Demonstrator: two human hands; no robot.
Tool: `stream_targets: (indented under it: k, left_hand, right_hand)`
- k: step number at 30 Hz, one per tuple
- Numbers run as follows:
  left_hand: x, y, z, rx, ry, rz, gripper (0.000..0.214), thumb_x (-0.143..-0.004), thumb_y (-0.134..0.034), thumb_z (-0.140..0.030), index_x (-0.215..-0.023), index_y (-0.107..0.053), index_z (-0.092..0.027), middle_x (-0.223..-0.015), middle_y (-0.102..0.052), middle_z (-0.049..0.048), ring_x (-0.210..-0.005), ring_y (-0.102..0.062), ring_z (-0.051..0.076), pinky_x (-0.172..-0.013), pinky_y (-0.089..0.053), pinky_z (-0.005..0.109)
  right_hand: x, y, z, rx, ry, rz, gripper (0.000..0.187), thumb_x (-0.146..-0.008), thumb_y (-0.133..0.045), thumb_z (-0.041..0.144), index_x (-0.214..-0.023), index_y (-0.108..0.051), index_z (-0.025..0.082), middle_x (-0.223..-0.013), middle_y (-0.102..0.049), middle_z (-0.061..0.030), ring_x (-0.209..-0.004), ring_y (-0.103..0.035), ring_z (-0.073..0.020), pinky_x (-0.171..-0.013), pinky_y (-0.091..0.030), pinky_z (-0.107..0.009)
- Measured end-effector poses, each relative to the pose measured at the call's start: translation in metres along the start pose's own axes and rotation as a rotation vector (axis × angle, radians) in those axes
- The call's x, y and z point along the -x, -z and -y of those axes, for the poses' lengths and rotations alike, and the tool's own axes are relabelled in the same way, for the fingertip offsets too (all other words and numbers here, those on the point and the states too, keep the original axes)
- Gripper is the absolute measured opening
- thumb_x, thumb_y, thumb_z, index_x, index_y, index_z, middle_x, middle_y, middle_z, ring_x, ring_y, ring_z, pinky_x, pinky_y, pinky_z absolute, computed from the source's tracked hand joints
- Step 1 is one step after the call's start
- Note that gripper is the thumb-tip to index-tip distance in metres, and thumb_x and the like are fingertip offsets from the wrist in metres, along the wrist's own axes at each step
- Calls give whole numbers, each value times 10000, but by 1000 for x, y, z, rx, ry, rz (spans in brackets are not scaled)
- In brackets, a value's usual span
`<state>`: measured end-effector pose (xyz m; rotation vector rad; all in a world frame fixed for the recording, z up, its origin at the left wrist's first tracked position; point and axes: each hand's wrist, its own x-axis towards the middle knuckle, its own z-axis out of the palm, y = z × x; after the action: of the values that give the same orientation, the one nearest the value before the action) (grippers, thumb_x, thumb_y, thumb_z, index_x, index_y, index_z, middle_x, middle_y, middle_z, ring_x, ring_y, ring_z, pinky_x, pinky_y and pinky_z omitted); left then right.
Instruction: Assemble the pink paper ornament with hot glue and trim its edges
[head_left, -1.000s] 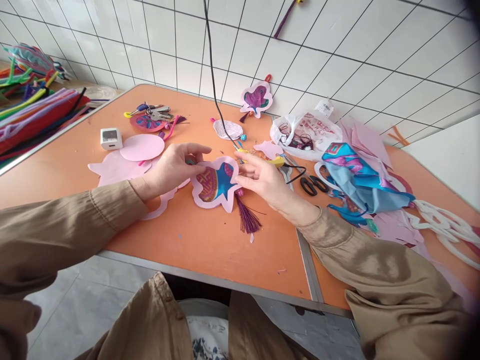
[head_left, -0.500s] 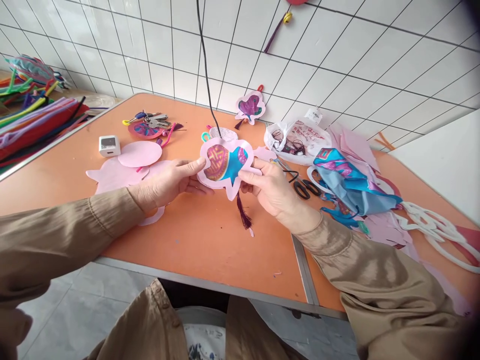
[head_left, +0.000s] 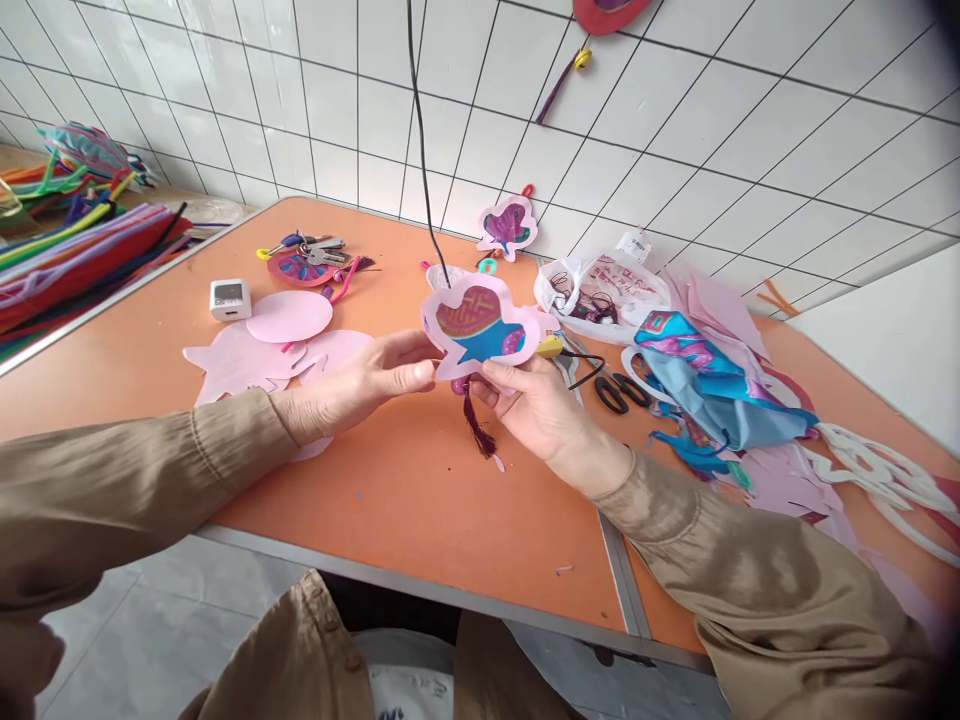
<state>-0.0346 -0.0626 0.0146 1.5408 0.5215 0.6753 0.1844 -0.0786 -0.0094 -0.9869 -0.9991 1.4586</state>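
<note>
My right hand (head_left: 551, 415) pinches the lower right edge of a flower-shaped pendant (head_left: 484, 340), thumb in front and fingers behind. The pendant has a pink border around a centre of orange-purple and blue patterned fabric. A turquoise loop (head_left: 487, 266) shows at its top, and a dark purple tassel (head_left: 478, 425) hangs below it. Beside the pendant's left edge is my left hand (head_left: 360, 385), its fingers stretched out and thumb apart. Whether those fingertips touch the pendant's edge I cannot tell.
Pink cut-outs (head_left: 247, 355), a white charger (head_left: 229, 299) and keys (head_left: 322, 250) lie left. Right are black-handled scissors (head_left: 622, 393), a plastic bag (head_left: 600, 290), blue fabric (head_left: 697, 380) and white cord (head_left: 885, 465). A black cable (head_left: 420, 130) hangs in front. Another pendant (head_left: 508, 225) leans on the tiled wall.
My left hand has let go of the pendant's left side and its thumb has come off the front. The right hand has tilted the pendant, its left side now higher.
</note>
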Motion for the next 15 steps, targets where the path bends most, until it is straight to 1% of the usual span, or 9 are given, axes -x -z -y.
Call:
stream_targets:
  k: [2, 3, 5, 7, 9, 12, 14, 15]
  left_hand:
    - [2, -6, -5, -47, 30, -11, 452, -917, -676, -440, -1298, -655, -198, -1493, -606, 140, -1409, -544, 288, -1185, -431, 455]
    - [2, -8, -6, -63, 61, -34, 421, -923, -668, -398, -1294, -655, -199, -1480, -618, 134, -1402, -551, 285, -1186, -427, 463]
    - [1, -11, -6, -80, 89, -39, 356, -910, -688, -357, -1225, -684, -191, -1405, -674, 133, -1340, -605, 288, -1153, -459, 465]
    - [-2, -13, -1, -59, 74, -55, 294, -885, -732, -364, -1118, -722, -184, -1310, -729, 123, -1249, -663, 277, -1109, -496, 438]
    - [-3, -13, 5, -14, 49, -113, 288, -857, -775, -412, -1024, -747, -179, -1200, -773, 105, -1140, -708, 253, -1058, -530, 406]
    - [-3, -12, 13, 14, 27, -201, 342, -812, -809, -499, -885, -769, -167, -977, -810, 82, -953, -740, 231, -933, -584, 382]
    - [-1, -11, 16, -8, 43, -246, 363, -805, -809, -517, -814, -775, -156, -882, -810, 84, -882, -743, 231, -880, -600, 379]
    - [0, -9, 15, -20, 61, -284, 361, -810, -806, -513, -810, -782, -152, -878, -812, 89, -878, -746, 234, -880, -601, 380]
  right_hand:
    - [3, -3, -4, -9, 31, 0, 299, -656, -865, 289, -857, -649, 244, -972, -769, -16, -848, -731, -194, -801, -642, -374]
    - [4, -4, -6, -11, 47, 12, 279, -662, -865, 294, -812, -635, 245, -928, -760, -10, -863, -732, -196, -823, -645, -380]
    - [7, -7, -9, -10, 75, 58, 267, -692, -855, 312, -739, -599, 249, -796, -717, 14, -866, -734, -187, -865, -646, -376]
    - [10, -9, -12, -18, 72, 97, 252, -717, -845, 325, -735, -604, 254, -727, -682, 31, -836, -734, -172, -879, -646, -360]
    - [13, -11, -14, -28, 26, 113, 227, -716, -849, 330, -828, -663, 263, -810, -730, 19, -830, -737, -170, -879, -648, -357]
    - [18, -15, -13, -16, -48, 123, 351, -697, -861, 338, -1008, -709, 277, -1033, -783, -19, -883, -751, -197, -904, -649, -393]
    - [20, -18, -10, -12, -63, 147, 402, -694, -855, 336, -1063, -706, 285, -1105, -781, -25, -951, -755, -221, -935, -645, -429]
    - [21, -18, -8, -7, -65, 173, 403, -705, -841, 345, -1079, -703, 287, -1120, -779, -29, -987, -755, -237, -945, -642, -450]
